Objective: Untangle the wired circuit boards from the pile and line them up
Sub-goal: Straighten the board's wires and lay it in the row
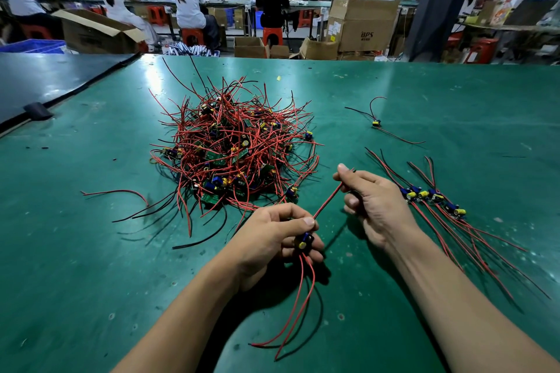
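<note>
Farthest left, a dark mat lies beside the green table, its edge running away on a slant. Further right, near the middle of the table, sits the pile: a thick knot of red and black wires with small green boards, blue parts and yellow parts caught all through it. Loose wire ends stick out around it, some trailing toward the near left.

Just in front of the pile's near right edge, the left hand is curled round one board, with the thumb on top and the fingers underneath. The board shows a blue part and a yellow part. Red and black leads hang from it toward the camera, and their ends rest on the table.

From that board a red wire runs up and to the right, pulled straight. The right hand pinches its far end between thumb and fingers.

Beyond the right hand, well apart from the pile, a lone board lies with its leads spread out. Rightmost, just beside the right hand, is the row: several boards side by side and close together, with their wires laid out roughly parallel toward the far left and the near right.

Behind the table, workers sit at benches among cardboard boxes.
</note>
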Tool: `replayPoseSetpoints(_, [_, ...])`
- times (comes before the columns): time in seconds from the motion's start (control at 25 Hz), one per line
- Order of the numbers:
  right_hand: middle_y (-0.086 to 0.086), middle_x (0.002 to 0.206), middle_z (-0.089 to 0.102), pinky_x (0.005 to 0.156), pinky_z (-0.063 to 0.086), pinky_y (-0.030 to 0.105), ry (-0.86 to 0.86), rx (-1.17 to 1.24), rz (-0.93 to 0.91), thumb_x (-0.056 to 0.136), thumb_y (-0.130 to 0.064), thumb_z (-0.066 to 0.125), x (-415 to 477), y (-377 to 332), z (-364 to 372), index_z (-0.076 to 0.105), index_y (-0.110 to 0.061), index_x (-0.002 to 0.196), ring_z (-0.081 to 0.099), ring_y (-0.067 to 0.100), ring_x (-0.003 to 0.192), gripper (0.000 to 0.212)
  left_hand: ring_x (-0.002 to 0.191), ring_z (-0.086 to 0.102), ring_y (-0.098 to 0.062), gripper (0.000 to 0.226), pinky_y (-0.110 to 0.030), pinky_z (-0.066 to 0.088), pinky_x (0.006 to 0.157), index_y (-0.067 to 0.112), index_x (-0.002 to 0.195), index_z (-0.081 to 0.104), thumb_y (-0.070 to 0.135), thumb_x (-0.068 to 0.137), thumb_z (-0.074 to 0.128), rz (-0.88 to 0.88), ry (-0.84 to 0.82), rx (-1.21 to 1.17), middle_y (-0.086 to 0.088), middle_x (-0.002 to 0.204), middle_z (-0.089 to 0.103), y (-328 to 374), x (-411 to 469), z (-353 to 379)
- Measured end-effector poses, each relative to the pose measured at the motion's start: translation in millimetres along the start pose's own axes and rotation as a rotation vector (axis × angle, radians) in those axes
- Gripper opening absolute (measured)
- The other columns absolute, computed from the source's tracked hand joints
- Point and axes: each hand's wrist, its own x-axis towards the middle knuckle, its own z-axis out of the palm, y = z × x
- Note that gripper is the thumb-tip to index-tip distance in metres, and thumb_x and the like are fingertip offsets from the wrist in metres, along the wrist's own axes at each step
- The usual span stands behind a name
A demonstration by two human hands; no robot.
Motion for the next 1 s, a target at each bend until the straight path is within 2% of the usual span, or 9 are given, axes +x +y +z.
replayPoseSetpoints(0.08, [-0.004, 0.053, 0.047, 0.036, 0.025, 0.016, 0.012, 0.045, 0.048, 0.091, -0.028, 0.068, 1, -3, 2, 0.064, -0.006, 0.073, 0.032, 0.004, 0.035, 0.029, 0.057, 0.066, -0.026, 0.007, -0.026, 0.055, 0.057, 0.006, 0.083, 0.062, 0.01, 0.089, 0.062, -0.002, -0.01, -0.006, -0.019, 0.071, 0.068, 1, 0, -1])
replayPoseSetpoints(0.16, [-0.004, 0.049, 0.04, 0.03, 0.02, 0.016, -0.005, 0.194, 0.212, 0.097, -0.028, 0.061, 2, -8, 3, 0.057, -0.008, 0.067, 0.026, 0.004, 0.029, 0.037, 0.057, 0.066, -0.025, 0.007, -0.026, 0.055, 0.057, 0.006, 0.083, 0.063, 0.013, 0.086, 0.064, -0.002, -0.025, 0.001, -0.018, 0.071, 0.068, 1, 0, 0])
replayPoseSetpoints(0.28, [-0.005, 0.044, 0.031, 0.026, 0.014, 0.016, -0.146, 0.444, 0.48, 0.088, -0.019, 0.058, 2, -16, -2, 0.048, -0.012, 0.056, 0.018, 0.004, 0.024, 0.034, 0.056, 0.065, -0.025, 0.01, -0.026, 0.055, 0.058, 0.007, 0.082, 0.066, 0.017, 0.081, 0.067, -0.008, -0.048, 0.014, -0.018, 0.07, 0.067, 1, -1, 1])
replayPoseSetpoints(0.4, [-0.006, 0.045, 0.031, 0.027, 0.014, 0.015, -0.22, 0.502, 0.551, 0.082, -0.019, 0.06, 0, -19, -4, 0.051, -0.012, 0.055, 0.013, 0.004, 0.027, 0.029, 0.056, 0.064, -0.026, 0.011, -0.026, 0.053, 0.057, 0.007, 0.082, 0.067, 0.017, 0.08, 0.067, -0.014, -0.046, 0.017, -0.018, 0.07, 0.066, 1, -2, 0])
replayPoseSetpoints(0.48, [-0.005, 0.05, 0.038, 0.028, 0.019, 0.014, -0.121, 0.393, 0.46, 0.087, -0.024, 0.065, 0, -16, -3, 0.058, -0.01, 0.064, 0.024, 0.003, 0.028, 0.028, 0.056, 0.063, -0.026, 0.008, -0.026, 0.053, 0.056, 0.005, 0.084, 0.066, 0.013, 0.085, 0.065, -0.014, -0.021, 0.002, -0.018, 0.069, 0.066, 1, -1, -1])
replayPoseSetpoints(0.56, [-0.004, 0.055, 0.045, 0.033, 0.025, 0.016, -0.02, 0.138, 0.243, 0.093, -0.032, 0.065, 1, -9, -2, 0.064, -0.007, 0.073, 0.031, 0.004, 0.035, 0.032, 0.055, 0.063, -0.025, 0.007, -0.026, 0.054, 0.055, 0.005, 0.085, 0.065, 0.01, 0.087, 0.063, -0.017, 0.004, -0.012, -0.018, 0.069, 0.066, 3, -2, -1])
replayPoseSetpoints(0.64, [-0.004, 0.058, 0.051, 0.038, 0.029, 0.018, 0.014, -0.035, 0.073, 0.091, -0.039, 0.067, 0, -3, -2, 0.068, -0.006, 0.077, 0.035, 0.006, 0.039, 0.036, 0.055, 0.064, -0.026, 0.006, -0.026, 0.054, 0.054, 0.004, 0.085, 0.064, 0.009, 0.087, 0.062, -0.021, 0.018, -0.022, -0.019, 0.069, 0.066, 3, -2, 0])
replayPoseSetpoints(0.88, [-0.005, 0.06, 0.056, 0.041, 0.03, 0.019, -0.023, -0.089, 0.056, 0.073, -0.061, 0.065, -5, -1, 5, 0.071, -0.006, 0.084, 0.038, 0.008, 0.04, 0.057, 0.055, 0.065, -0.028, 0.006, -0.028, 0.056, 0.054, 0.002, 0.087, 0.063, 0.006, 0.09, 0.06, -0.028, 0.046, -0.084, -0.021, 0.071, 0.066, 4, -2, 1])
replayPoseSetpoints(1.0, [-0.004, 0.061, 0.06, 0.045, 0.028, 0.023, -0.044, -0.186, 0.051, 0.068, -0.08, 0.053, -8, 1, 6, 0.075, -0.007, 0.085, 0.041, 0.01, 0.04, 0.079, 0.057, 0.067, -0.027, 0.006, -0.03, 0.057, 0.057, 0.003, 0.088, 0.062, 0.008, 0.091, 0.06, -0.014, 0.082, -0.102, -0.02, 0.072, 0.068, 4, -2, 3])
